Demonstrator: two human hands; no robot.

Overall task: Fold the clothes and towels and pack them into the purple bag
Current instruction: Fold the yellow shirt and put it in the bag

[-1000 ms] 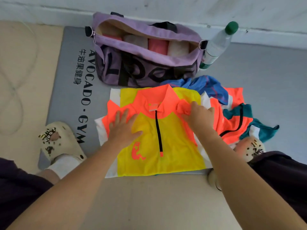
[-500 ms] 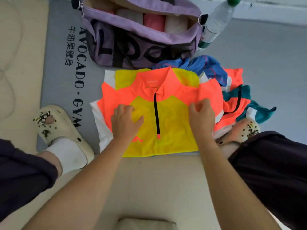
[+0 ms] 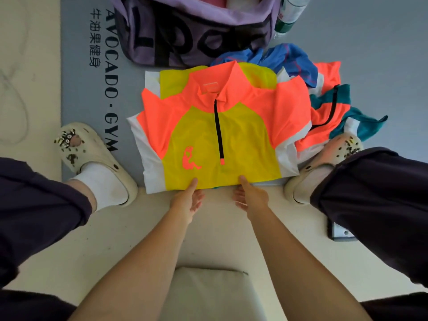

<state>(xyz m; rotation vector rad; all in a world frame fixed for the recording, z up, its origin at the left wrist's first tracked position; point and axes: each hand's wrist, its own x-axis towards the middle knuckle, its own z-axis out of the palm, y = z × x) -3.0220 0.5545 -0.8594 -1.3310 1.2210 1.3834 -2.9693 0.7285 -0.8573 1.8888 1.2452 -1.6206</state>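
A yellow and orange zip-neck shirt (image 3: pixel 231 140) lies flat, face up, on the floor in front of me, sleeves folded in. My left hand (image 3: pixel 187 200) and my right hand (image 3: pixel 251 198) are at its near hem, close together, thumbs on top of the edge and fingers curled below it. The purple bag (image 3: pixel 185 31) stands open just beyond the shirt, with pink and pale rolled items showing at the top edge of the view. A crumpled blue garment (image 3: pixel 289 59) and an orange and teal garment (image 3: pixel 328 112) lie to the right.
A plastic bottle (image 3: pixel 289 15) leans against the bag's right end. The grey gym mat (image 3: pixel 78 66) lies under the bag and clothes. My cream clogs (image 3: pixel 92 154) (image 3: pixel 324 163) flank the shirt. A pale cushion (image 3: pixel 208 293) sits below, a dark device (image 3: pixel 340 230) at right.
Both hands have slid from the shirt's chest and sleeve down to its near hem. The right sleeve now lies folded over. The view has tipped downward.
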